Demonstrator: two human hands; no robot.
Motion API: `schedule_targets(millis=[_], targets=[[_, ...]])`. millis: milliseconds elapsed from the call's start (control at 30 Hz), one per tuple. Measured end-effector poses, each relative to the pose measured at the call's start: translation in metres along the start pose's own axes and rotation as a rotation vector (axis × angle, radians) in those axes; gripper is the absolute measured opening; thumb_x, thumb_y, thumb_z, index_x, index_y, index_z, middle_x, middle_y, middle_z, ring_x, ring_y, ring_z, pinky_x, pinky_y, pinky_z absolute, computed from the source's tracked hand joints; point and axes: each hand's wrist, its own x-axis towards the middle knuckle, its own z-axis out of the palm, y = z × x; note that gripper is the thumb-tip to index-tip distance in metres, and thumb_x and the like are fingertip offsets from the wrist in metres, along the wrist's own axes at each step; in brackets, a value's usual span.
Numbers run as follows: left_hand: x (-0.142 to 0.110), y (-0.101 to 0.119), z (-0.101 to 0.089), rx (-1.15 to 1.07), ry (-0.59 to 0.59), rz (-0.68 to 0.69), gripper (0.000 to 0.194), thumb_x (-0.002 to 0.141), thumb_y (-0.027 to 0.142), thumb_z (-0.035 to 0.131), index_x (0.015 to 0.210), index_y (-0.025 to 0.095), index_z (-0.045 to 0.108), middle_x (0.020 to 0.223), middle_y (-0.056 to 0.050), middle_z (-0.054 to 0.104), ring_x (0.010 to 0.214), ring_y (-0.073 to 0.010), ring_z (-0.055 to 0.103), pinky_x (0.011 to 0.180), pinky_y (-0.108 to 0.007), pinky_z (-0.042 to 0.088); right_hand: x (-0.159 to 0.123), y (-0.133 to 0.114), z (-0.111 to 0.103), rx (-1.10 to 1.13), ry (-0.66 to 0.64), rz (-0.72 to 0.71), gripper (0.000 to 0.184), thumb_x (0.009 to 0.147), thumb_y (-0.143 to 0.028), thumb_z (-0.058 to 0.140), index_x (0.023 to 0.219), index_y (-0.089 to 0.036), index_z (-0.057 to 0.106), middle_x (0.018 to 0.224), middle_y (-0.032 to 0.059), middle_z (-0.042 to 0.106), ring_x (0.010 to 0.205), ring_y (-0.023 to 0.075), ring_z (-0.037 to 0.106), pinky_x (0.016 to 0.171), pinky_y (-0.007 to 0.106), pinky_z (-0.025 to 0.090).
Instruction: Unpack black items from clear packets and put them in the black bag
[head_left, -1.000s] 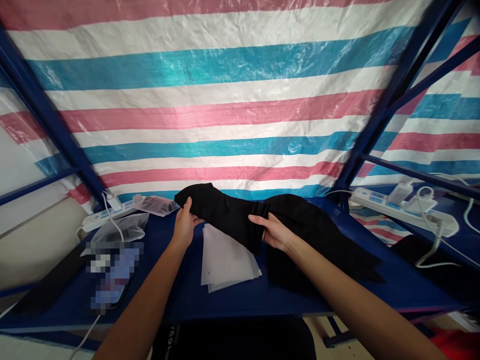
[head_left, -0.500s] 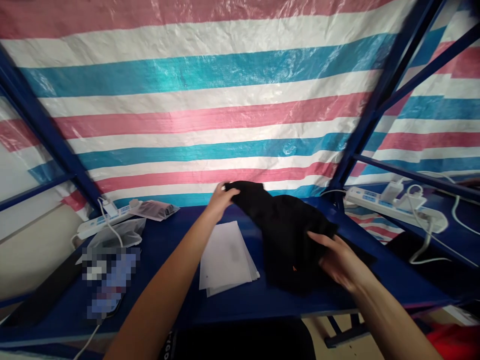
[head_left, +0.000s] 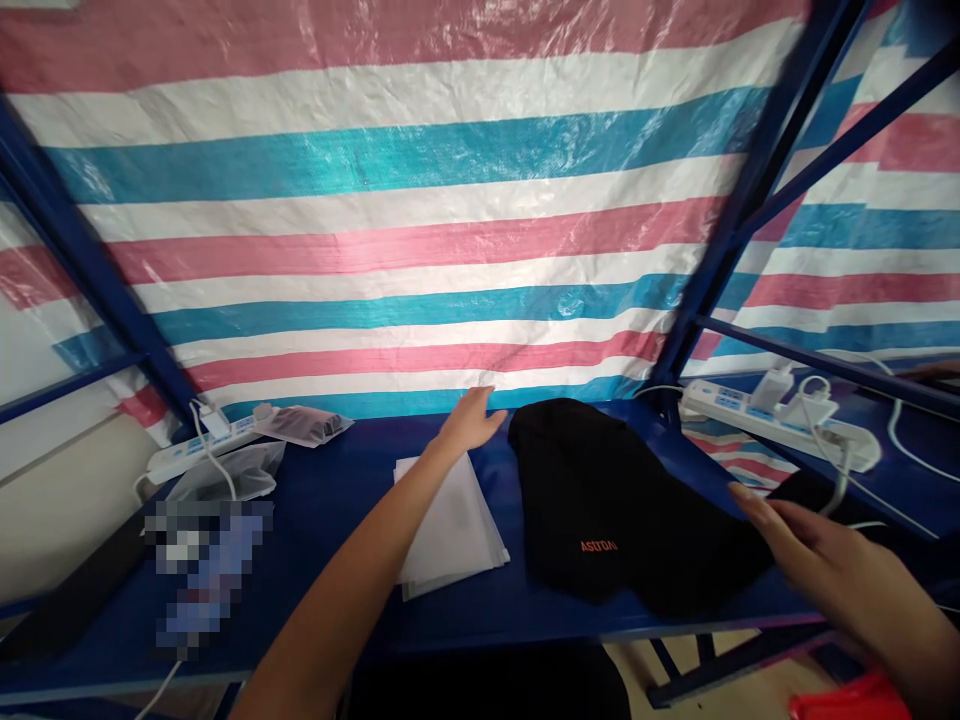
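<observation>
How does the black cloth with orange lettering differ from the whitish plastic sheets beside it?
The black cloth with orange lettering is dark and matt; the whitish plastic sheets are pale. The cloth spreads wider, while the sheets cover less. The cloth has curved, uneven edges, but the sheets lie flat with straight edges. Both rest on the blue table.

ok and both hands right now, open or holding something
Left hand: open, empty, beside the black garment.
Right hand: open at the garment's other end; touch can't be told.
</observation>
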Motion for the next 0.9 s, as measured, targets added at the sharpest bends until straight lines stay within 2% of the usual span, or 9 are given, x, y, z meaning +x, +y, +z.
schedule_targets(millis=[67,167,267,333,400,500,667,833,900], targets=[[-0.029,-0.025,-0.022,0.104,-0.064,-0.058,0.06,0.103,0.05,0.054,0.152,0.015,0.056,0.158,-0.021,0.057,0.151,-0.0373,0.049,0.126,-0.051,0.036,0.026,-0.016,-0.004,-0.036,0.0,-0.014,0.053,0.086,-0.082,0.057,0.1,-0.036,0.079,0.093,0.0137,0.082,0.089,0.0451,0.078,0.075,0.056,0.061],[-0.068,-0.052,-0.044,0.177,-0.12,-0.139,0.065,0.104,0.062,0.046,0.149,0.018,0.06,0.154,-0.019,0.06,0.145,-0.0396,0.054,0.119,-0.054,0.041,0.07,-0.049,0.008,-0.055,-0.01,-0.22,0.062,0.09,-0.078,0.054,0.113,-0.026,0.077,0.119,0.0163,0.079,0.108,0.0429,0.075,0.09,0.052,0.058],[-0.093,-0.065,-0.056,0.26,-0.139,-0.222,0.065,0.103,0.065,0.042,0.147,0.022,0.062,0.151,-0.017,0.063,0.142,-0.0423,0.055,0.117,-0.06,0.039,0.11,-0.078,0.035,-0.022,-0.216,-0.354,0.076,0.093,-0.073,0.054,0.147,-0.021,0.063,0.118,0.0151,0.078,0.101,0.0363,0.076,0.088,0.045,0.058],[-0.102,-0.067,-0.061,0.286,-0.125,-0.259,0.062,0.103,0.063,0.04,0.147,0.025,0.062,0.149,-0.015,0.064,0.14,-0.0418,0.055,0.117,-0.061,0.037,0.132,-0.09,0.053,-0.047,-0.379,-0.479,0.081,0.091,-0.069,0.058,0.156,-0.022,0.056,0.112,0.0127,0.078,0.098,0.034,0.075,0.086,0.043,0.058],[-0.107,-0.068,-0.066,0.274,-0.124,-0.288,0.063,0.101,0.065,0.042,0.148,0.028,0.062,0.148,-0.014,0.065,0.14,-0.041,0.054,0.117,-0.06,0.037,0.148,-0.096,0.064,-0.101,-0.473,-0.602,0.074,0.089,-0.064,0.061,0.151,-0.023,0.062,0.105,0.0115,0.078,0.095,0.0331,0.074,0.085,0.042,0.058],[-0.111,-0.066,-0.073,0.258,-0.164,-0.303,0.066,0.097,0.068,0.049,0.148,0.029,0.061,0.144,-0.012,0.066,0.139,-0.0406,0.054,0.114,-0.056,0.039,0.162,-0.109,0.065,-0.158,-0.493,-0.718,0.055,0.084,-0.054,0.067,0.127,-0.021,0.077,0.102,0.0117,0.077,0.094,0.0327,0.073,0.084,0.04,0.056],[-0.114,-0.064,-0.078,0.272,-0.207,-0.256,0.067,0.093,0.065,0.056,0.15,0.029,0.061,0.141,-0.011,0.067,0.136,-0.039,0.056,0.112,-0.054,0.041,0.147,-0.164,0.044,-0.02,-0.611,-0.692,0.049,0.084,-0.053,0.075,0.123,-0.023,0.076,0.093,0.0062,0.076,0.084,0.0268,0.072,0.076,0.035,0.056],[-0.115,-0.07,-0.076,0.244,-0.183,-0.228,0.066,0.093,0.067,0.056,0.146,0.029,0.064,0.137,-0.01,0.068,0.133,-0.0376,0.058,0.11,-0.052,0.043,0.124,-0.218,0.05,0.438,-1.111,-0.491,0.069,0.089,-0.059,0.077,0.147,-0.025,0.06,0.122,0.0121,0.075,0.105,0.0277,0.077,0.085,0.039,0.067],[-0.115,-0.073,-0.076,0.226,-0.185,-0.22,0.065,0.092,0.067,0.058,0.145,0.03,0.064,0.137,-0.01,0.068,0.131,-0.0367,0.059,0.111,-0.05,0.043,0.13,-0.224,0.056,0.502,-1.15,-0.448,0.071,0.089,-0.06,0.079,0.147,-0.024,0.061,0.123,0.0139,0.075,0.109,0.0297,0.077,0.088,0.042,0.069]])
